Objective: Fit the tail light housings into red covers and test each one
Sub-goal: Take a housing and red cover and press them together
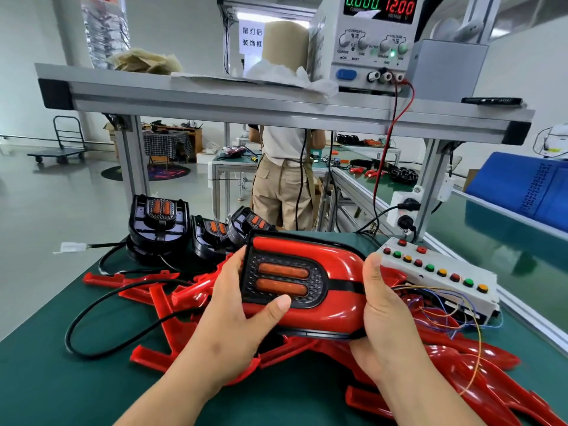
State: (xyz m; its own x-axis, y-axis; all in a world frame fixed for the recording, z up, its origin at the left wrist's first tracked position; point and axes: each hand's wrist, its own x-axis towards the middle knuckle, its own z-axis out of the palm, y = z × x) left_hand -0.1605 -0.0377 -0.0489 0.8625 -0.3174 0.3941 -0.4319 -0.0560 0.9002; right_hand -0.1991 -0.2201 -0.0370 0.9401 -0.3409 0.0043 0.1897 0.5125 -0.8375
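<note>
Head camera gives me a work table with a green mat (46, 379). Over it runs a grey metal shelf (215, 99). On the shelf, far right, sits a power box (368, 41); its lights read 0.000 and 12.00. Behind the table I see a big room with a shiny floor, a push cart (61, 149) far left, and a person (282, 179) standing at another table with their back to me.

In the middle, lifted just above the table, is the red cover (338, 265). It is shiny and rounded, with a black tail light housing (282, 279) sitting inside its left end. The housing has a dotted black face and two orange bars, one above the other. My left hand (233, 318) grips the left end, thumb on the near edge. My right hand (384, 318) grips the right end, thumb on top.

I count three spare housings (158, 222) standing far left on the mat. A pile of red covers (166, 296) lies under my hands; I cannot count them. A white button box (436, 272) lies at the right, with nine buttons in a row and two more red ones behind. One black cable (92, 312) loops across the near left.
</note>
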